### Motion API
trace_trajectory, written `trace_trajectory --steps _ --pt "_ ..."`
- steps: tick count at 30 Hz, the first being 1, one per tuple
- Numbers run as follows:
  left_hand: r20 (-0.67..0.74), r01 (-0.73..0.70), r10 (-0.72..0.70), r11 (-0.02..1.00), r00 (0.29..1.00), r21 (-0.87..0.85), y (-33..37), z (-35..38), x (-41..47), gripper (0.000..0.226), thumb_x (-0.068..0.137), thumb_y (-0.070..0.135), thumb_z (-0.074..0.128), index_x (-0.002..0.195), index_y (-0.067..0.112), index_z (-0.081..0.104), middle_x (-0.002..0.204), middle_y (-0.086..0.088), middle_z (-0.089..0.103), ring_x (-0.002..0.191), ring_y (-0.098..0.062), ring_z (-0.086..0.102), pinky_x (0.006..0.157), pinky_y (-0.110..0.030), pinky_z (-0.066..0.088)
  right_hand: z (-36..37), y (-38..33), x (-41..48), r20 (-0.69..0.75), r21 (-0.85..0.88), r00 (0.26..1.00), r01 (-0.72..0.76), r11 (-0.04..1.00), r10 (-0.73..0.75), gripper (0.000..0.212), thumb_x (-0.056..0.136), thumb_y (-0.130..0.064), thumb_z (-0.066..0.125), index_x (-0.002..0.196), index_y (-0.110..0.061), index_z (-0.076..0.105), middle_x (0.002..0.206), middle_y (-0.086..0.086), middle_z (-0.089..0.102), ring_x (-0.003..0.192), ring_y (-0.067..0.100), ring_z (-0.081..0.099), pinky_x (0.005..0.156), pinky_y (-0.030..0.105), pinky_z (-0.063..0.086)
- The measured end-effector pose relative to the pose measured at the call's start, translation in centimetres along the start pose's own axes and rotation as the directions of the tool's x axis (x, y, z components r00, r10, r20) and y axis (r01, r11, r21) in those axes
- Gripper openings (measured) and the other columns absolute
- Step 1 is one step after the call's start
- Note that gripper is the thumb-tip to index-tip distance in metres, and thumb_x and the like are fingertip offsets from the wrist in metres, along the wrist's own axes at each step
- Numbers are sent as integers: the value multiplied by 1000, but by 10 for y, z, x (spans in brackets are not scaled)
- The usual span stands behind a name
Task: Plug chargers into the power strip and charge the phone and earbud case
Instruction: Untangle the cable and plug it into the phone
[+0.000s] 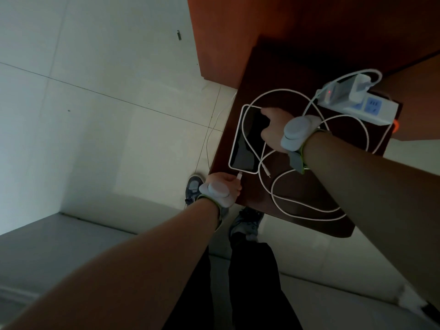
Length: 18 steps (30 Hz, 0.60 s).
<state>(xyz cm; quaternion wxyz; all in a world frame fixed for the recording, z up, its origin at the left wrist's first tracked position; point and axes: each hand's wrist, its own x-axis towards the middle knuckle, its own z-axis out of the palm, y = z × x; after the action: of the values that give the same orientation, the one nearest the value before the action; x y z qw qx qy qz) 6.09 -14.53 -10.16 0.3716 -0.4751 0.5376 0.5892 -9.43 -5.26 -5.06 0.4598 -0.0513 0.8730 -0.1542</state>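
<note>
Looking down past two bare forearms, the view takes in pale floor tiles (95,115) on the left and a small dark tabletop (252,201) to the right. At the tabletop's near left corner, the left hand (223,185) pinches the white plug of a charging cable (239,175) and holds it right at the near end of the phone (245,144). The phone lies flat, screen dark, in a white case. Just to its right, the right hand (273,129) rests on the phone's far side and steadies it; whether its fingers curl round the edge cannot be told. A second cable end (267,173) lies loose on the tabletop just beside the phone, and white cable loops sprawl further right. At the far right corner sits the power strip (371,110), with two chargers (359,88) seated in it, a small red light beside them, and one blue socket free. The step in hand appears to be plugging in the phone. Next, the plug needs lining up square with the port and pushing home. No earbud case can be made out.
</note>
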Motion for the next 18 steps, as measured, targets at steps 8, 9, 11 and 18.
trace_trajectory --steps 8,9,11,18 --pt "-58 -42 41 999 997 -27 -8 6 10 29 93 12 54 113 -8 59 65 -2 57 54 -12 52 55 -20 47 5 7 13 -28 -33 999 29 999 -30 68 90 -7 49 148 -9 14 158 11 12 144 28 17 116 33 18" --pt "-62 -45 44 999 997 -28 -9 5 11 29 93 12 54 112 -8 59 65 -2 58 53 -13 53 54 -20 47 5 8 14 -17 -38 999 35 999 -35 70 90 -7 51 149 -10 14 158 11 11 144 29 17 116 34 18" --pt "-68 -44 40 998 997 -55 -10 6 12 29 93 10 54 113 -10 58 64 -4 57 52 -14 52 50 -21 45 5 11 15 -26 -49 999 32 998 -33 71 88 -8 52 149 -12 15 158 10 12 144 29 17 116 36 19" --pt "-55 -15 9 994 998 -106 -11 9 13 31 94 9 51 119 -10 53 65 -5 56 44 -10 56 51 -23 43 2 10 22 -39 -48 999 -3 999 2 57 95 -17 43 148 -13 22 156 10 22 141 29 26 114 32 23"
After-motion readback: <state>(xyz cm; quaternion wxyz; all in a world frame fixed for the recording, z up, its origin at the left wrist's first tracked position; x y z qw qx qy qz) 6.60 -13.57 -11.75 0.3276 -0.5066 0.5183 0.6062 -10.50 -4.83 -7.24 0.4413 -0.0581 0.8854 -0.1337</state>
